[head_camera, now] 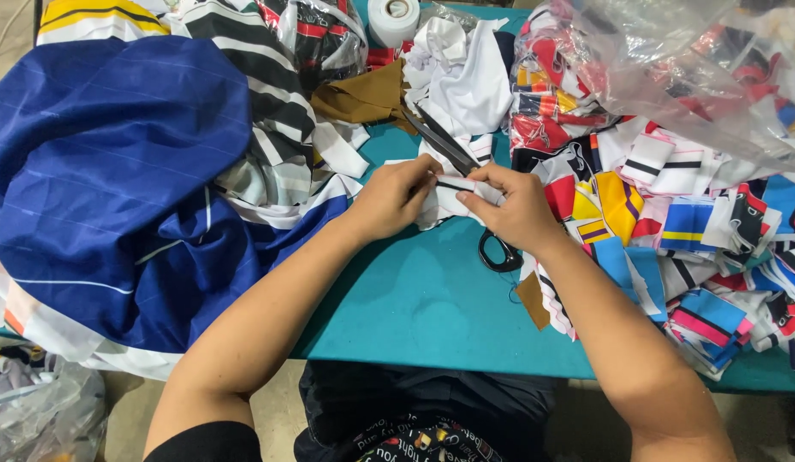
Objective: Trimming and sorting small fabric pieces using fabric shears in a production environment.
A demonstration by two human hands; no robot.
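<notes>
Head view shows the left hand (393, 198) and right hand (510, 208) pinching opposite ends of a small white fabric strip (456, 188) lying crosswise between them above the teal tabletop (415, 299), scissors (466, 184) beneath.

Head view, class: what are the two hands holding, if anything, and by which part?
Both the left hand and the right hand pinch a small white fabric piece with a black stripe by its upper edge. The black scissors lie beneath, unheld.
</notes>
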